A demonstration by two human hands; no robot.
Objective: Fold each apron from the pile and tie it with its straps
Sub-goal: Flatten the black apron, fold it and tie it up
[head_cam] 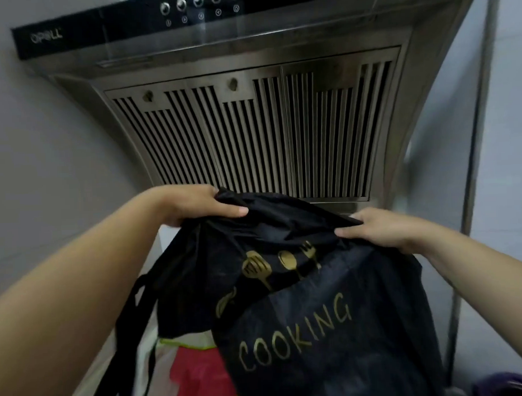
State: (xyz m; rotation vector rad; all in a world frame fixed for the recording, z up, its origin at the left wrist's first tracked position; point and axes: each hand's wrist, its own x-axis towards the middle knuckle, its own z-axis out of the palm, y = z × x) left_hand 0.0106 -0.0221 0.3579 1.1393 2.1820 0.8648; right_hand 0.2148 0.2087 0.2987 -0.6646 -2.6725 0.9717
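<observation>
Head view, single frame. I log items from left to right.

Left hand (195, 204): raised, clenched on the upper left corner of the black apron (316, 299), thumb laid flat across the front of the cloth, fingers hidden behind it.

Strap (134, 320): black, hangs in a loop from the apron's left side, below my left forearm.

Coloured cloth (198, 374): red and lime green, low in the frame, partly covered by the apron. I cannot tell what it lies on.

Apron: held up in the air between both hands, bunched and creased along the top edge. Gold print faces me: a row of kitchen utensils, and the word COOKING below, slanting upward to the right.

Range hood (251, 124): steel, slatted filters, directly behind the apron.

Right hand (382, 229): grasps the upper right edge of the apron, thumb on the front, slightly lower than the left hand.

Purple object (509, 384): bottom right corner, blurred, not identified.
</observation>
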